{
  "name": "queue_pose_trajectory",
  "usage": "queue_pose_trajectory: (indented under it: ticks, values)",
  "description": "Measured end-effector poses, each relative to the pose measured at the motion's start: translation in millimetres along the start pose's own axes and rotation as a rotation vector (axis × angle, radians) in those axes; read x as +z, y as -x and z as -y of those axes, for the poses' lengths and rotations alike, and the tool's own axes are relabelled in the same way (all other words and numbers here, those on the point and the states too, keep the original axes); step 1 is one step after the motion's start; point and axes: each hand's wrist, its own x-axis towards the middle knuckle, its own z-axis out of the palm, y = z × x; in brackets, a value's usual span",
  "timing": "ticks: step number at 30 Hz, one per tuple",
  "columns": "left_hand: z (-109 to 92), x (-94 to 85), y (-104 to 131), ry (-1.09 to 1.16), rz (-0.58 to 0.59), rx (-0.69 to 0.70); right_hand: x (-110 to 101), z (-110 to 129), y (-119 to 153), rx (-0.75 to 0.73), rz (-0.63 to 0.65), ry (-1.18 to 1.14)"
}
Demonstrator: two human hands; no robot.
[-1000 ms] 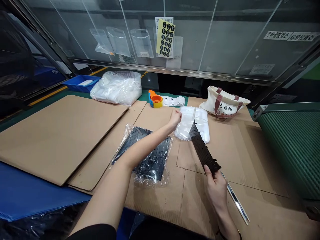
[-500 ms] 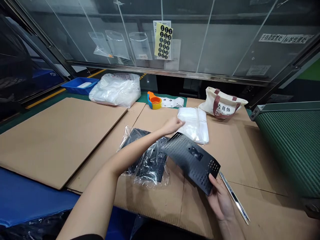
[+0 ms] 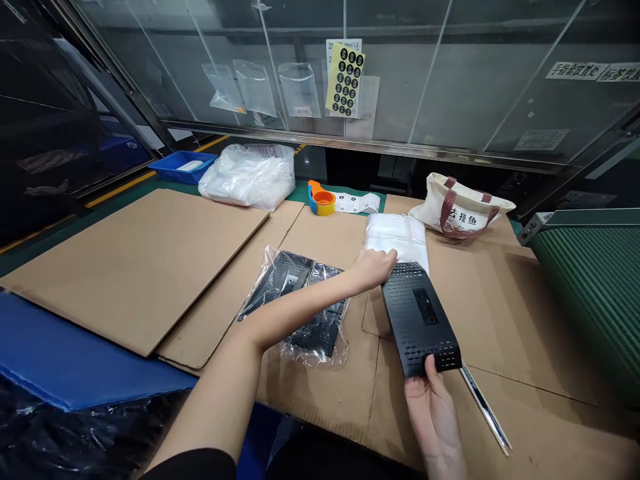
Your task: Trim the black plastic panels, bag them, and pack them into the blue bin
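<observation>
My right hand (image 3: pixel 434 407) grips the near end of a black perforated plastic panel (image 3: pixel 413 313), thumb on top and fingers underneath. The panel tilts, with its far end against the near edge of a stack of clear plastic bags (image 3: pixel 400 233). My left hand (image 3: pixel 376 269) is closed in a pinch at the stack's near left corner, beside the panel's far edge. It appears to hold the edge of a plastic bag, though the fingers mostly hide it. Left of the panel, partly under my left forearm, lie bagged black panels (image 3: pixel 320 327).
A silver pen-like tool (image 3: pixel 487 413) lies at the right. Behind are a tape dispenser (image 3: pixel 323 200), a label strip (image 3: pixel 357 202), a canvas bag (image 3: pixel 463 210), a bulky plastic bag (image 3: pixel 253 177) and a blue tray (image 3: pixel 183 170). Cardboard (image 3: pixel 140 267) lies left; a green conveyor (image 3: pixel 590 287) runs right.
The panel has swung to point more directly away from me, its far end now at the bag stack. My left hand has come slightly nearer, to the panel's far corner. The view has shifted left.
</observation>
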Motion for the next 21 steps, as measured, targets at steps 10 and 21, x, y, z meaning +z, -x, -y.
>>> queue_pose_trajectory:
  ticks: [10,21]
  values:
    - [-29.3,7.6,18.2,-0.062,-0.071,0.145,8.0,18.1,-6.4,0.06,0.16,0.189]
    - [-25.3,6.1,25.7,-0.129,-0.228,0.201,7.8,-6.4,-10.6,0.043,0.176,0.135]
